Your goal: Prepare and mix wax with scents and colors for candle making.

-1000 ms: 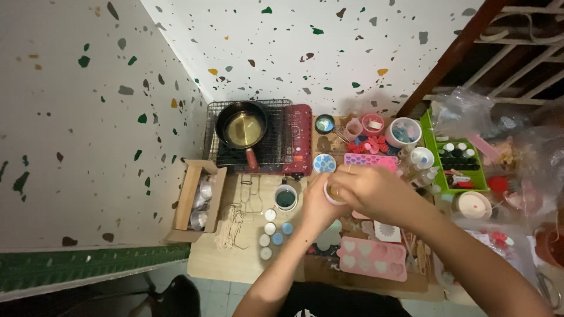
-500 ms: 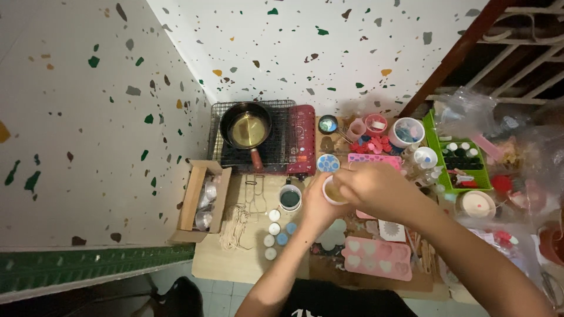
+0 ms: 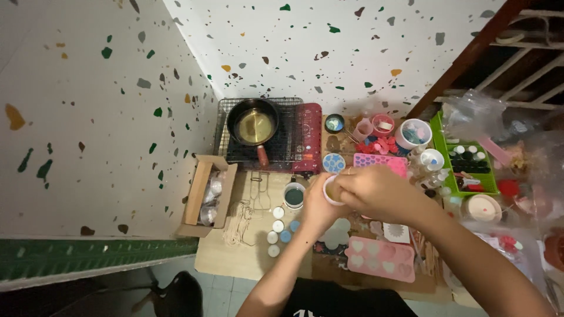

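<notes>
Hands meeting over the middle of the tabletop (image 3: 235,258). Left hand (image 3: 317,205) wrapped round a small white cup (image 3: 330,191), kept up off the clutter. Right hand (image 3: 376,191) closed over its top, pinching at the rim. Cup tipped sideways, mouth turned right toward the right hand. Pink heart mold (image 3: 380,258) lying just below.

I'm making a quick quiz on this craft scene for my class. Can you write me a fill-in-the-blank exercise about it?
1. Both hands, left hand and right hand, hold a small ____ cup.
2. The black pan sits on a portable stove whose side panel is ____.
3. The pink mould nearest the person has ____-shaped cavities.
4. The cardboard box lies to the ____ of the hands.

Missing words: white; red; heart; left
</notes>
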